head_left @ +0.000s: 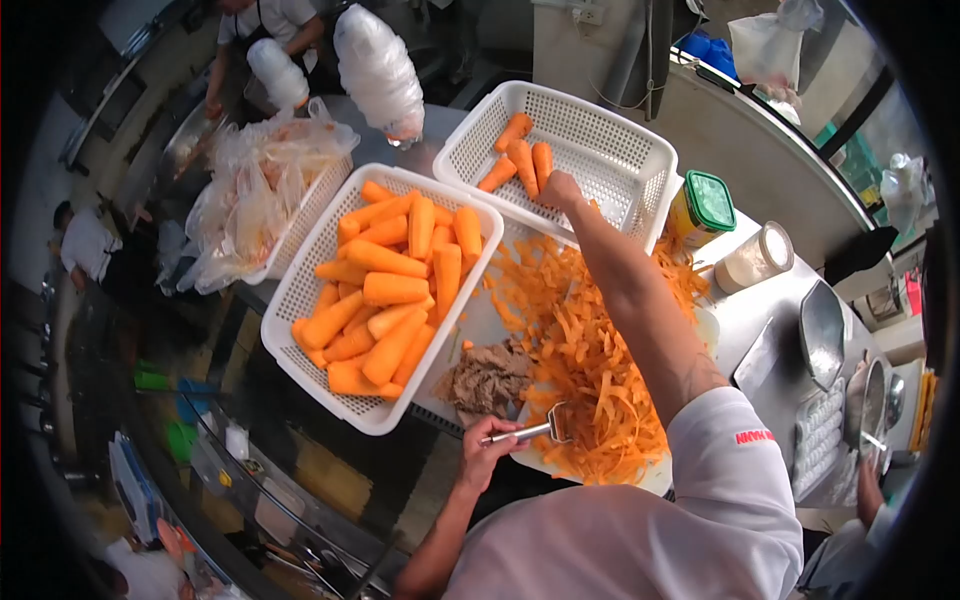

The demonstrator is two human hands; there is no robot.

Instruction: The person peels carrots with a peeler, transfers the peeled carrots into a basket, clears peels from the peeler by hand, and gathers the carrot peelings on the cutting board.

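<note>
My left hand (pixel 483 452) is closed around the handle of a metal peeler (pixel 535 433), held over the near edge of a heap of orange carrot peelings (pixel 600 390). My right arm stretches across the heap into the far white basket (pixel 655 150). There my right hand (pixel 561 192) is curled at the lower end of an unpeeled carrot (pixel 542 160), its fingertips partly hidden. A few more unpeeled carrots (pixel 497 175) lie beside it. Left of the peelings, a white basket (pixel 283 325) holds many peeled carrots (pixel 395 288). A crumpled brownish cloth (pixel 490 378) rests between that basket and the peelings.
A green-lidded tub (pixel 704 205) and a white-filled container (pixel 757 255) stand at the right, with metal trays (pixel 822 335) and an egg carton (pixel 820 435) beyond. Bagged food (pixel 265 190) sits in a crate at left. Other people (pixel 270 25) work nearby.
</note>
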